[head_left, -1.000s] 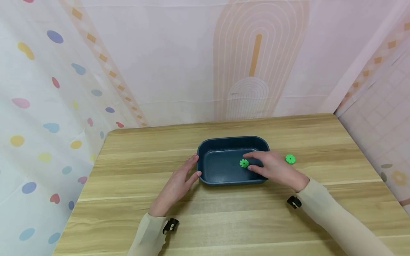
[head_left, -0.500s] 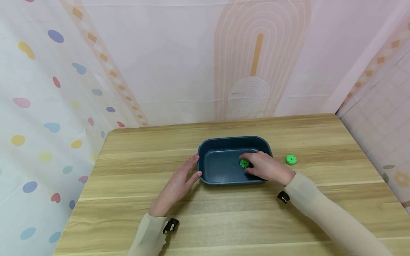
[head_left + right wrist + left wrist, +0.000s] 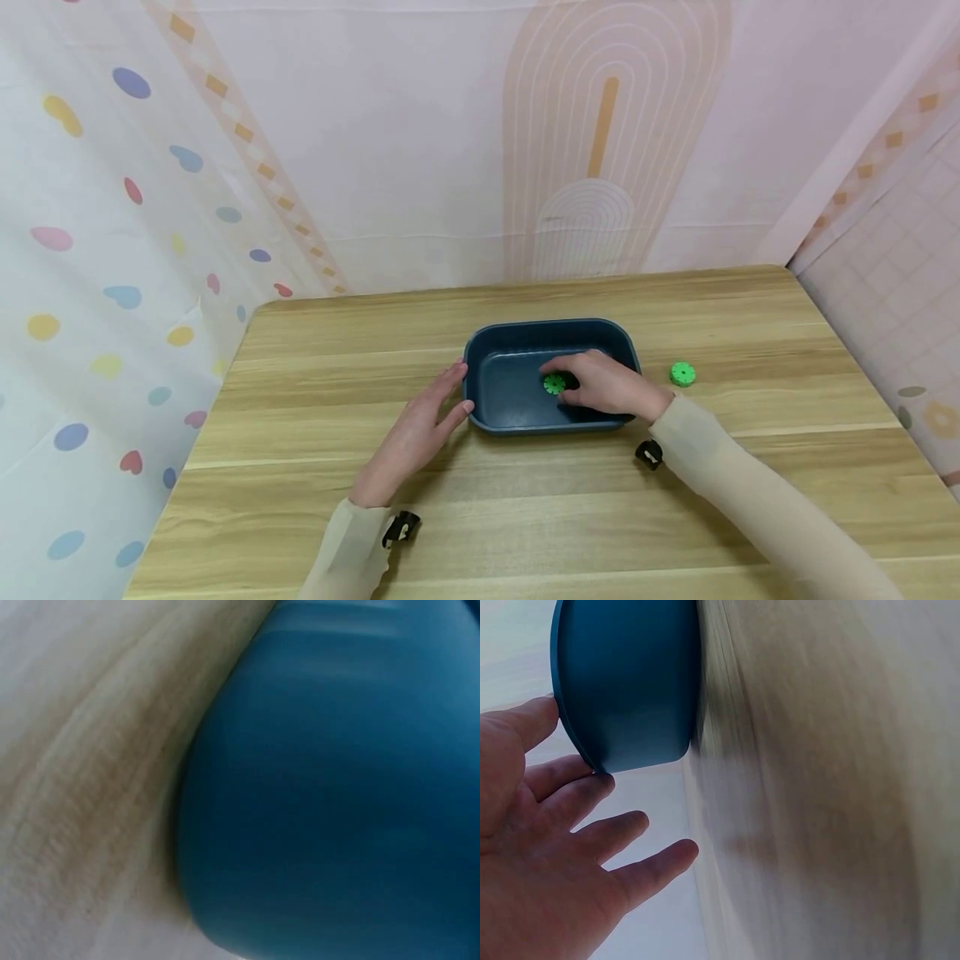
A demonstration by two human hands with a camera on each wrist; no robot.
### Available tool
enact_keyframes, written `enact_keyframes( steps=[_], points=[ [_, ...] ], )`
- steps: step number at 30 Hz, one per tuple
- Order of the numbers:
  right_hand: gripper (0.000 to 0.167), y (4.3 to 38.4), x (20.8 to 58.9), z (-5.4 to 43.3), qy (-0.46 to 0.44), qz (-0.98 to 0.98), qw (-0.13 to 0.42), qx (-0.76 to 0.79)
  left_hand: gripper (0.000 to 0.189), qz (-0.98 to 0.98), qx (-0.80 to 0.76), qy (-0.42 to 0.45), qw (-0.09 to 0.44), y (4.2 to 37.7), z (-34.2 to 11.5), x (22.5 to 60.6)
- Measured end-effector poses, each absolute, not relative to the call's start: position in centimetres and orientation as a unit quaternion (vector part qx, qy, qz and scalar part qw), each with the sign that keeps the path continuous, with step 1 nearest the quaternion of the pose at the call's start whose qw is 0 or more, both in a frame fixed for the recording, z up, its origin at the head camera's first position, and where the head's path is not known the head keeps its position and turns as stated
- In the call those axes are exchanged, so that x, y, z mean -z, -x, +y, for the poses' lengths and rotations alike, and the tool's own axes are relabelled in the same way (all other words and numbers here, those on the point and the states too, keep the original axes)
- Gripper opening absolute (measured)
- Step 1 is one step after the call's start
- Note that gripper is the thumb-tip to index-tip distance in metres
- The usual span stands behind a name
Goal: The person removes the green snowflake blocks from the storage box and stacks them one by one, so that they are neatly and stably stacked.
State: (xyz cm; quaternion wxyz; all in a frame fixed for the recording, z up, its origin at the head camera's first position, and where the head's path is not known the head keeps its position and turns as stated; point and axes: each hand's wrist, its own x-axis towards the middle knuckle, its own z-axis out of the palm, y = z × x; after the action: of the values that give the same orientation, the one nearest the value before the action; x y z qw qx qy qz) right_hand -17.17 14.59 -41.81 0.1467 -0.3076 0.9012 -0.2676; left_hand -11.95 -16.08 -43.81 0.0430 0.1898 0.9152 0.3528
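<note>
A dark blue rectangular tray with rounded corners sits on the wooden table. My left hand rests its thumb and fingertips against the tray's left end. In the left wrist view the left hand has its fingers spread and fairly straight, the thumb and index finger at the tray's rim. My right hand reaches over the right end into the tray, its thumb and index finger bent around a small green notched plastic disc. The right wrist view shows only the tray's outer wall, with the fingers hidden.
Right of the tray, a second green notched piece, thicker like a small stack, lies on the table. A patterned curtain hangs along the table's back edge, with more fabric at both sides.
My right hand has moved left and farther into the tray, first closing in around the green disc, which then shifts left with it. My left hand and the tray stay nearly in place.
</note>
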Motion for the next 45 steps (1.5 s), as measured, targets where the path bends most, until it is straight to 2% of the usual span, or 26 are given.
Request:
enact_keyframes(
  steps=[7, 17, 29, 45],
  points=[
    [0.04, 17.9, 42.5, 14.7, 0.284, 0.912, 0.118, 0.27, 0.058, 0.915, -0.352, -0.192, 0.04, 12.0, -16.1, 43.8],
    [0.037, 18.6, 42.8, 14.5, 0.261, 0.922, 0.123, 0.257, 0.058, 0.915, -0.351, -0.195, 0.041, 12.2, -16.1, 43.8],
    [0.027, 18.1, 43.1, 14.4, 0.299, 0.917, 0.111, 0.241, 0.059, 0.915, -0.347, -0.201, 0.047, 12.1, -16.2, 43.8],
    [0.027, 17.4, 42.0, 15.2, 0.304, 0.906, 0.097, 0.277, 0.059, 0.918, -0.342, -0.196, 0.048, 12.0, -16.3, 43.8]
  ],
)
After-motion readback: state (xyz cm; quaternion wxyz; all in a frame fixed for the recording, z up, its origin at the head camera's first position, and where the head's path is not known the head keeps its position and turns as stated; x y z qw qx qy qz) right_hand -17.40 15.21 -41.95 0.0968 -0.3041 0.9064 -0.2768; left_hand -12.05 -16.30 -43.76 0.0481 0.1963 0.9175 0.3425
